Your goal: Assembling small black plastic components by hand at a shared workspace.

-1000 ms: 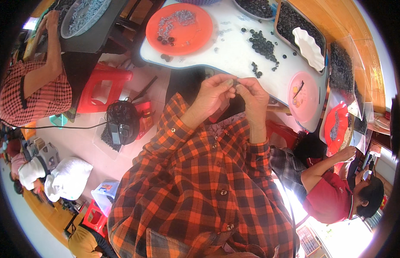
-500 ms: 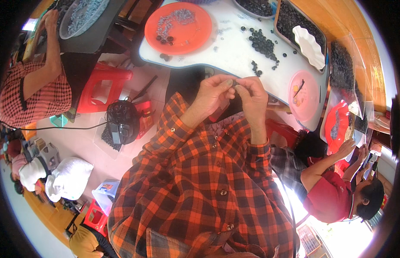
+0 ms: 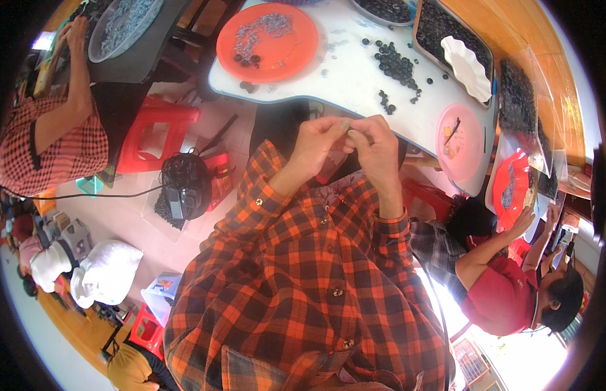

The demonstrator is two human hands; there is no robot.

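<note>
Just off the near edge of the white table (image 3: 293, 91), my left hand (image 3: 318, 144) and my right hand (image 3: 376, 151) meet fingertip to fingertip. Thumb and forefinger of each are pinched together. Whatever lies between them is too small or too hidden to make out. On the table ahead, an orange-red plate (image 3: 267, 65) carries a heap of small clear-grey pieces (image 3: 272, 26) and several dark round pieces. To the right of it, a loose cluster of black round pieces (image 3: 394, 63) is spread over the tabletop.
At the right stand a tray of black pieces (image 3: 436, 29), a white wavy-edged dish (image 3: 467, 68) and a pink plate (image 3: 451, 159). A person in red (image 3: 502, 296) works at the right, another in checks (image 3: 52, 140) at the left. A red stool (image 3: 156, 133) stands nearby.
My hands stay pinched together; their fingers have shifted slightly, and the right hand has turned a little inward. The view has moved slightly. The person at the right has moved a hand.
</note>
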